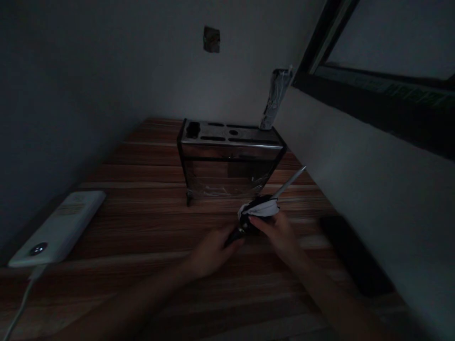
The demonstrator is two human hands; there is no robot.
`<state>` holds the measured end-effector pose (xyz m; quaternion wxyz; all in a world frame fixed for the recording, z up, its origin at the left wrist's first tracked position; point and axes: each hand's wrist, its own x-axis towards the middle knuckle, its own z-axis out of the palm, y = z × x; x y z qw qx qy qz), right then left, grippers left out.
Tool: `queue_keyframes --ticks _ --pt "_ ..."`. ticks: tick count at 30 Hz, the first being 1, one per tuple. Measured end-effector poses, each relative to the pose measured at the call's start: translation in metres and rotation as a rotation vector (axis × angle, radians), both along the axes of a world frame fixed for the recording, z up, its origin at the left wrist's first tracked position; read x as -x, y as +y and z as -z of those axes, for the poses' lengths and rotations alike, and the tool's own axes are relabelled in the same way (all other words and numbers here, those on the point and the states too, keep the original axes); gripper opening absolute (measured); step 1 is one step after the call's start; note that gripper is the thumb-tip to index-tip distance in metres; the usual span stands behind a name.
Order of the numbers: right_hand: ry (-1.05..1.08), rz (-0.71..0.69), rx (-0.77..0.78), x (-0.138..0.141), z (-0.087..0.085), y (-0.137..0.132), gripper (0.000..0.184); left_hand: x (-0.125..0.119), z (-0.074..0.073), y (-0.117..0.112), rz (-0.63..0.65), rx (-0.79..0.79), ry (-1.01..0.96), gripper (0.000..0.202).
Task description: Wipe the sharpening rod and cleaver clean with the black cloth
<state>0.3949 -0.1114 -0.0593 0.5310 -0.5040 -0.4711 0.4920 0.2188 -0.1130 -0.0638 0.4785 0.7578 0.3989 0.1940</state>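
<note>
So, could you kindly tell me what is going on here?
A person is handling a slim tool: the left hand grips its dark handle, and the right hand holds a white cloth about it, the metal end sticking out beyond. A slotted rack stands on the table behind; a white box with a cable lies to the left, a dark slab to the right.

Left forearm [145,293] and right forearm [327,296] bare, converging forward. Left hand [212,250] curled in closed grip, slightly blurred. Right hand [282,234] clasped just beside, thumb [262,225] extended leftward, other fingers mostly hidden.
</note>
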Motion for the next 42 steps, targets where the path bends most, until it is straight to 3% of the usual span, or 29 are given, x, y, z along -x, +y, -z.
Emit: queue_keyframes --ticks 12,17,25,37,42 --pt "0.250 0.324 -0.067 -0.025 -0.011 0.020 0.023 0.000 0.000 0.001 0.012 -0.021 0.034 0.018" --pt "0.331 0.495 -0.165 -0.040 -0.022 0.027 0.021 0.000 -0.002 0.001 0.040 -0.033 0.050 0.017" --pt "0.394 0.642 -0.364 -0.058 -0.031 0.034 0.014 0.001 0.003 0.000 0.084 -0.093 0.064 0.014" --pt "0.416 0.614 -0.291 -0.050 -0.031 0.031 0.019 0.001 0.003 -0.001 0.081 -0.104 0.074 0.015" --pt "0.391 0.518 -0.116 -0.038 -0.023 0.028 0.022 0.000 0.000 0.000 0.058 -0.073 0.078 0.017"
